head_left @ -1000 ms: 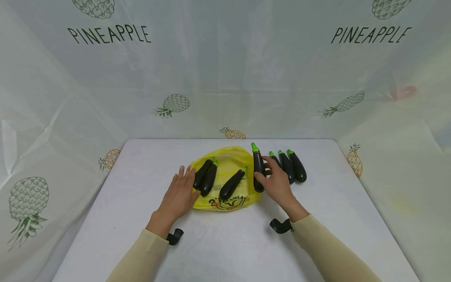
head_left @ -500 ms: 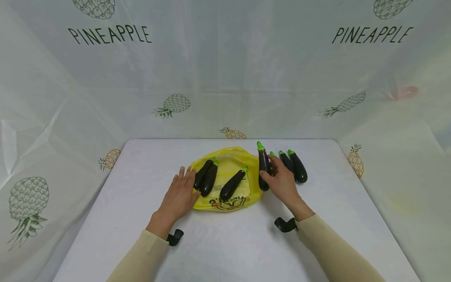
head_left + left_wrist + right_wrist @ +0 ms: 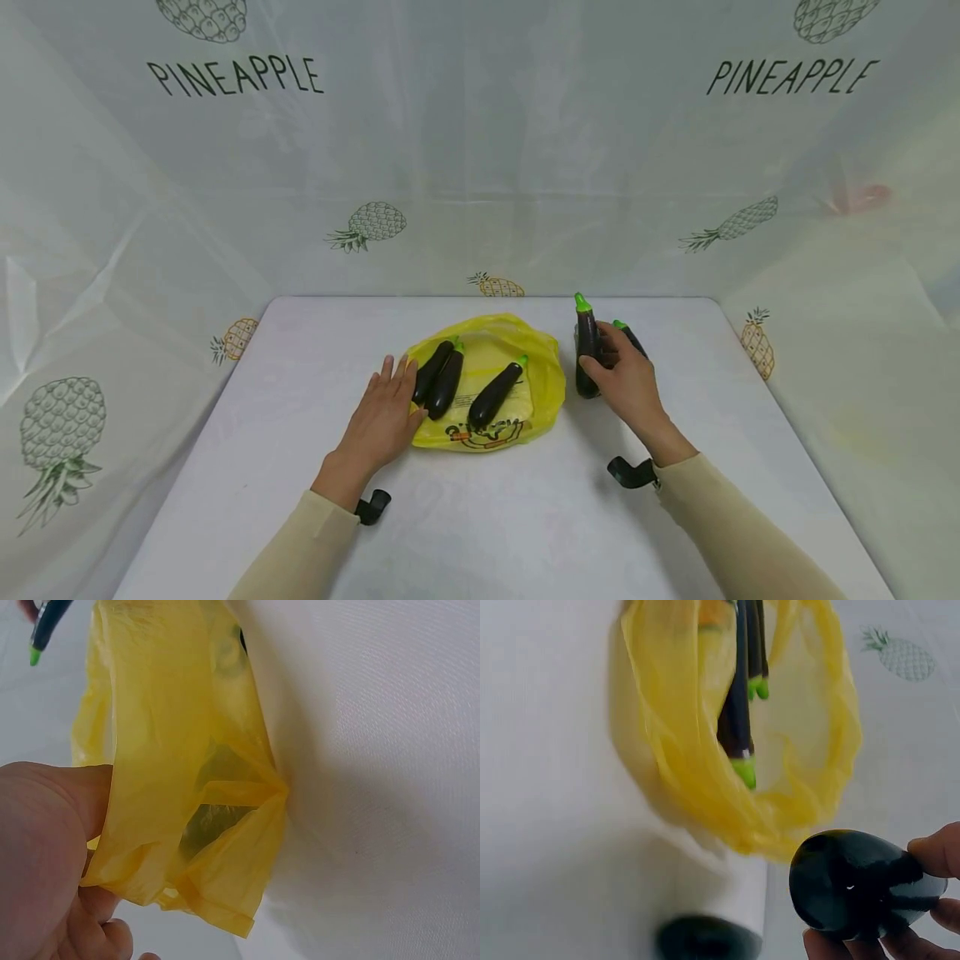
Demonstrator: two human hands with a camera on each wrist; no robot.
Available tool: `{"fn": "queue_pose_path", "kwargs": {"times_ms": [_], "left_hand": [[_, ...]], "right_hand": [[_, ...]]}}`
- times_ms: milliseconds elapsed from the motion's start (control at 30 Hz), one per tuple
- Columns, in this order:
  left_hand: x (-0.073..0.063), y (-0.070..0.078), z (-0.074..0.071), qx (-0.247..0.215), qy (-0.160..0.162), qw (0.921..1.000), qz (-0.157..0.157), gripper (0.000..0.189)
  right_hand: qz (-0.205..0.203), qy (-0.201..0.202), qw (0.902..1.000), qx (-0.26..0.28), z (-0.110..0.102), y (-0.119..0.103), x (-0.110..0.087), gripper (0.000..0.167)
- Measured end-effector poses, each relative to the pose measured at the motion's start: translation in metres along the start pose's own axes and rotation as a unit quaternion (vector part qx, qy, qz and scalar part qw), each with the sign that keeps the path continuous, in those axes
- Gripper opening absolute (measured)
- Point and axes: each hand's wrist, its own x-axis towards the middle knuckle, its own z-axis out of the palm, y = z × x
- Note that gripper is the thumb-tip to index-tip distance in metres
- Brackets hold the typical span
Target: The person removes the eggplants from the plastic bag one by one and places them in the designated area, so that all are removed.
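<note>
Head view: the right grip (image 3: 627, 377) pinches an eggplant (image 3: 587, 346) over the bench (image 3: 495, 521), right of the yellow bag (image 3: 550, 400). The left grip (image 3: 380, 417), spread, touches the bag's left side; three eggplants (image 3: 497, 392) lie inside.

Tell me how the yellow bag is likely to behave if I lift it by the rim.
The yellow bag will probably be floppy, since its thin, see-through film is creased and folded. It may sag low, because three eggplants lie inside. They could slide or roll together, as they look glossy and rounded.
</note>
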Motion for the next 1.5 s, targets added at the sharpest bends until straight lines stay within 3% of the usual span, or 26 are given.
{"fn": "queue_pose_path", "kwargs": {"times_ms": [433, 733, 1133, 1500], "left_hand": [[-0.001, 0.001, -0.003, -0.006, -0.001, 1.0000, 0.003, 0.084], [-0.001, 0.000, -0.003, 0.005, 0.006, 1.0000, 0.003, 0.083], [-0.003, 0.000, 0.000, -0.004, 0.008, 1.0000, 0.003, 0.083], [-0.002, -0.002, 0.001, -0.004, 0.001, 1.0000, -0.002, 0.083]], "right_hand": [[0.008, 0.043, 0.9976, -0.054, -0.060, 0.040, 0.017, 0.062], [0.050, -0.006, 0.9957, -0.078, -0.086, 0.079, 0.031, 0.068], [0.068, -0.045, 0.9903, -0.113, -0.084, 0.120, 0.037, 0.068], [0.086, -0.068, 0.9864, -0.123, -0.072, 0.132, 0.041, 0.066]]}}
